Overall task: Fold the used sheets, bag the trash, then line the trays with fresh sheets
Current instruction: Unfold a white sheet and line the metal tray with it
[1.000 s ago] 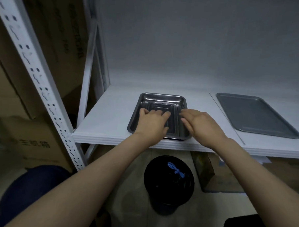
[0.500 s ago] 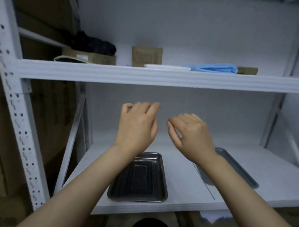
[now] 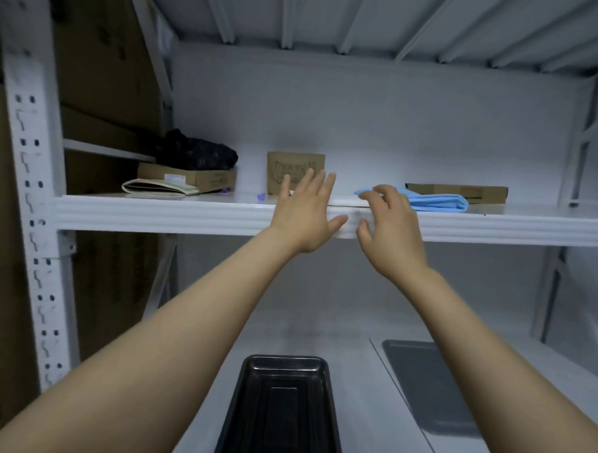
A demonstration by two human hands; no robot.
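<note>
Both arms reach up toward the upper shelf (image 3: 188,216) of a white metal rack. The left hand (image 3: 306,213) is spread wide, fingers straight and apart, its palm at the front edge of the shelf and its fingertips in front of a small brown cardboard box (image 3: 295,171) that stands upright near the middle of the shelf; it holds nothing. The right hand (image 3: 388,226) is also empty, its fingers curled loosely and parted, hovering at the shelf edge just beside a thin white stack of sheets (image 3: 346,201) that lies flat between the two hands. Whether either hand touches the stack cannot be told. Just right of that stack lies a folded blue sheet (image 3: 435,201), with a flat brown box (image 3: 463,192) behind it. On the left end of the shelf sit a black bag (image 3: 196,150) on top of a low cardboard box (image 3: 197,177) and a folded pale booklet (image 3: 159,187). On the lower shelf (image 3: 362,400), a deep dark tray (image 3: 282,410) lies between the forearms, and a flat grey tray (image 3: 424,386) lies to its right, partly hidden by the right forearm.
</note>
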